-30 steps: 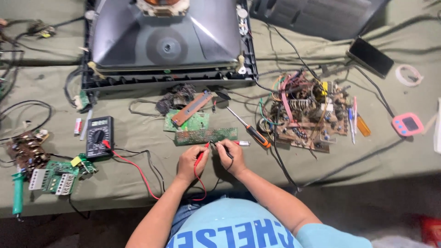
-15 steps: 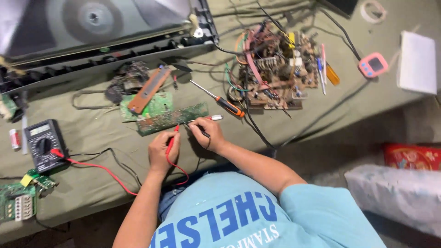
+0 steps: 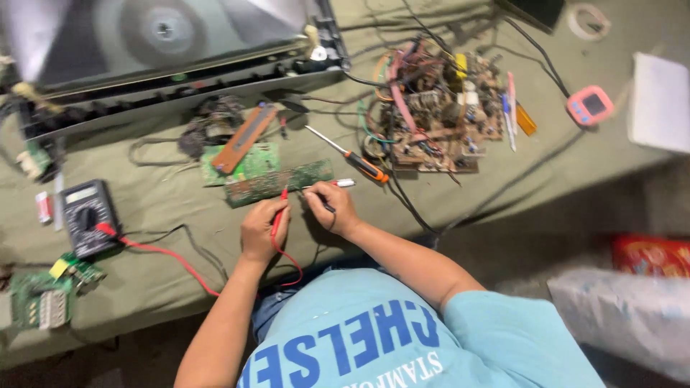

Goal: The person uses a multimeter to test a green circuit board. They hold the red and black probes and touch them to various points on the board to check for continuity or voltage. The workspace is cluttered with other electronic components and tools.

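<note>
Two probes on the narrow green board (image 3: 279,182): my left hand (image 3: 263,231) gripped the red probe (image 3: 277,215), my right hand (image 3: 332,208) pinched the black one (image 3: 322,205).

- We see a grey picture tube in its open television frame (image 3: 180,50) lying along the top left of the green-covered table (image 3: 165,280).
- An orange-handled screwdriver (image 3: 348,155) lies near the middle.
- To its right sits a large brown circuit board (image 3: 438,108) crowded with parts and coloured wires.
- A small pink device with a screen (image 3: 589,105) lies further right, beside a white sheet (image 3: 660,100).
- A roll of tape (image 3: 586,20) rests near the top right corner.
- A small green board with a white block (image 3: 43,298) sits at the lower left.
- A red package (image 3: 650,255) lies on the floor, right.
</note>
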